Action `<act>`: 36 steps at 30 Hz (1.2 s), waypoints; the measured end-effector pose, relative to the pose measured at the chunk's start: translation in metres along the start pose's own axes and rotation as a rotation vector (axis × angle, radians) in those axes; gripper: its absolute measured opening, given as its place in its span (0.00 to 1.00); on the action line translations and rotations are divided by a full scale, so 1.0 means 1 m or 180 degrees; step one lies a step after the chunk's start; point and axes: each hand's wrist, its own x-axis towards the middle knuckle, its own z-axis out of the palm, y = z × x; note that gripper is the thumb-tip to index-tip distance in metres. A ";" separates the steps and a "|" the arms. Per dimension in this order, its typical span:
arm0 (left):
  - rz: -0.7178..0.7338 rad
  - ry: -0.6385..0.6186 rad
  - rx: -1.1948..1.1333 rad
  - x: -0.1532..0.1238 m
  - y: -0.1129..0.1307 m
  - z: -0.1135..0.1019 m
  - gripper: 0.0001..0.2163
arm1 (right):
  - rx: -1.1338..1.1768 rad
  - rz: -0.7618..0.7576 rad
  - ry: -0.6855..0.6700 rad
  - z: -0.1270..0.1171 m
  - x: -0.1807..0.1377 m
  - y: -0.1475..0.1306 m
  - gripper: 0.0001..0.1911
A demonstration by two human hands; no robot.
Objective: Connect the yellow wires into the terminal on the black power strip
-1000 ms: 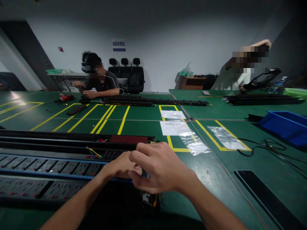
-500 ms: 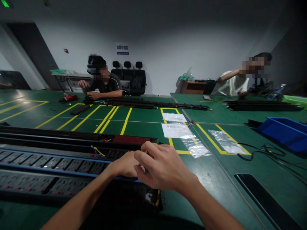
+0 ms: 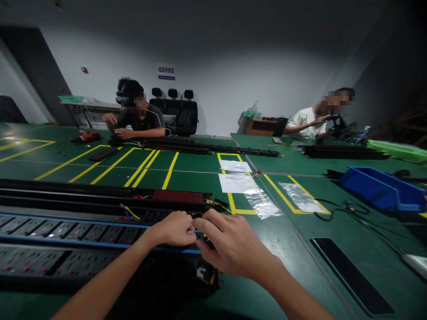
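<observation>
Over the right end of a long power strip with blue edges [image 3: 83, 230], my two hands meet. My left hand [image 3: 175, 229] is closed, its fingers curled at the strip's end; whatever they pinch is hidden. From the right, my right hand [image 3: 230, 244] reaches in with bent fingers and thumb close together near the same end. What lies between them I cannot make out. Yellow and blue wires [image 3: 130, 212] stick up just left of my hands. Nearer me lies a second row of black sockets [image 3: 83, 265], with a metal part [image 3: 201, 272] at its end.
Behind the strip lie black rails [image 3: 83, 195] with a dark red panel [image 3: 176, 196]. A phone [image 3: 350, 275], black cables [image 3: 353, 211] and a blue bin [image 3: 380, 189] are on the right. Papers [image 3: 233, 183] lie ahead. Two people sit across the table, near a red drill [image 3: 88, 137] and more strips.
My right hand has shifted slightly right and down, opening a small gap between the hands. The view has turned a little right. The person at the far right has lowered an arm.
</observation>
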 end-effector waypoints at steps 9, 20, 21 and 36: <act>-0.0144 -0.0040 0.0051 0.003 0.001 -0.003 0.14 | 0.0257 0.1284 -0.1277 0.009 -0.116 -0.001 0.17; -0.0457 -0.0205 0.0145 0.009 -0.004 -0.002 0.17 | 0.0382 0.2384 -0.0219 0.048 -0.202 -0.030 0.14; -0.0506 -0.0192 0.0201 0.006 -0.001 -0.003 0.17 | 0.0425 0.2368 -0.0230 0.049 -0.203 -0.031 0.15; -0.0629 0.0371 -0.2226 -0.157 0.117 0.081 0.16 | 0.3006 0.2885 -0.0019 0.039 -0.226 -0.052 0.28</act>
